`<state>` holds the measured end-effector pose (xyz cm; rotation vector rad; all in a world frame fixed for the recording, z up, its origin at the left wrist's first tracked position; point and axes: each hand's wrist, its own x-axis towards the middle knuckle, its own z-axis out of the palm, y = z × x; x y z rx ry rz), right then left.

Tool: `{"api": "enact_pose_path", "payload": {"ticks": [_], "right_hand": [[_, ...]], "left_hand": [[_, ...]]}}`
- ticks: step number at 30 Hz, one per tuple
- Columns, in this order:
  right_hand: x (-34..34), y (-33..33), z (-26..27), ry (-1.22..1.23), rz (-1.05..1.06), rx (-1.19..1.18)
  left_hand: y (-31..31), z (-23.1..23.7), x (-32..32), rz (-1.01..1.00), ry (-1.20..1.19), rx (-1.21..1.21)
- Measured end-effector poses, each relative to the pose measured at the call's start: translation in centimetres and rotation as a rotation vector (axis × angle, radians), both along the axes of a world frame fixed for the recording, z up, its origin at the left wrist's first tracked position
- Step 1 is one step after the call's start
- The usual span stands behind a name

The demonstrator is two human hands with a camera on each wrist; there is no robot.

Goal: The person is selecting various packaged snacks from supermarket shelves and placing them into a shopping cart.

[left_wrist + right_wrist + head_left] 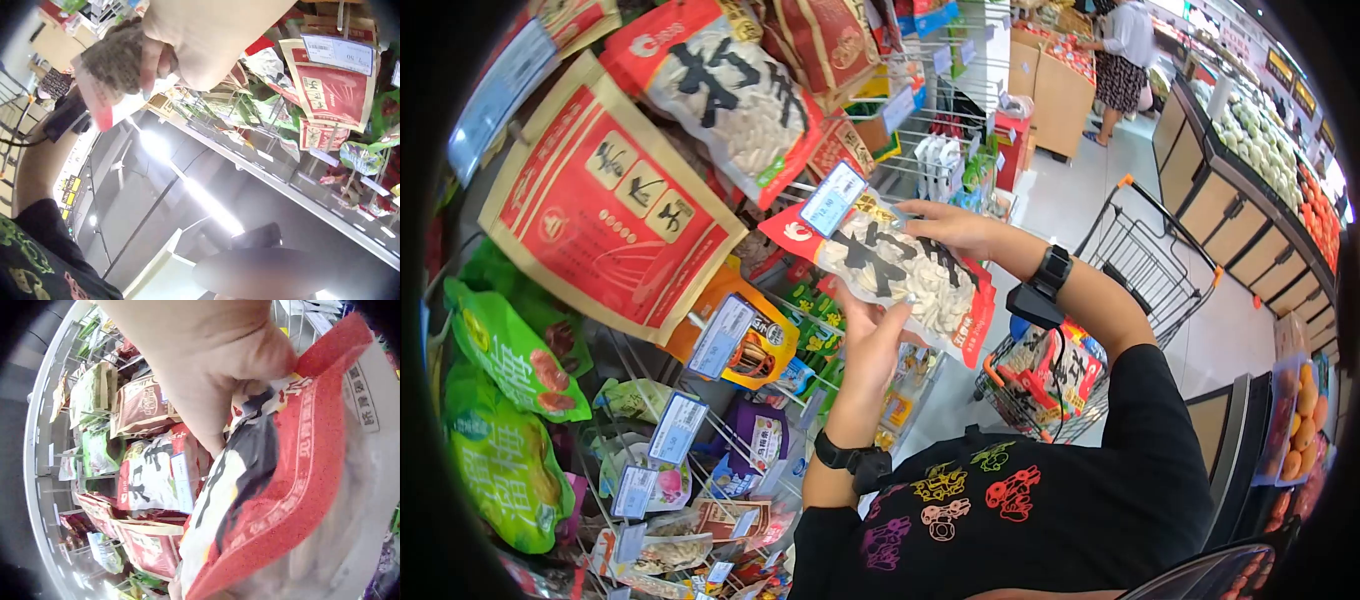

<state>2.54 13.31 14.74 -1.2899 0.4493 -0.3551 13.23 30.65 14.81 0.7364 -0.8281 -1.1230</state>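
Note:
Both hands hold a red and white bag with black lettering and pale pieces inside (pixel 910 275), tilted in front of the shelf rack. My left hand (pixel 872 335) grips its lower left edge, thumb on the front. At the upper edge, my right hand (pixel 950 228) pinches the bag. In the left wrist view, the left hand (pixel 187 50) has its fingers curled on the bag (pixel 115 65). The right wrist view shows the right hand (pixel 212 369) on the bag (pixel 281 469), its fingertips partly hidden.
A similar bag (pixel 720 95) hangs above, beside a large tan and red pouch (pixel 615 200). Green bags (pixel 500 440) hang at the left. A shopping cart (pixel 1145 260) with red bags (pixel 1055 370) stands at the right. A person (pixel 1122 60) stands near the produce counter.

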Motion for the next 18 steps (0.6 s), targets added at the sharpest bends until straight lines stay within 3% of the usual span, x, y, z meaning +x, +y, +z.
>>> {"api": "enact_pose_path", "payload": {"ticks": [5,12,14,16,18], "right_hand": [[-3.1,1.6,-2.3,0.078,-0.089,-0.095],[-6.6,4.3,-9.5,-0.181,-0.268,0.272],[-7.5,5.4,-11.4,-0.208,-0.231,0.409],[-8.6,6.1,-13.3,-0.288,-0.150,0.493],[-11.3,9.1,-10.5,-0.245,-0.173,0.330]], "left_hand": [[1.3,-0.8,-1.1,-0.253,-0.083,0.147],[-0.1,-1.1,-1.8,-0.495,-0.253,0.215],[-0.4,-1.3,-1.9,-0.536,-0.363,0.206],[-0.8,-0.2,-2.3,-0.544,-0.756,0.145],[-1.1,0.3,-2.8,-0.504,-1.091,0.025]]}}
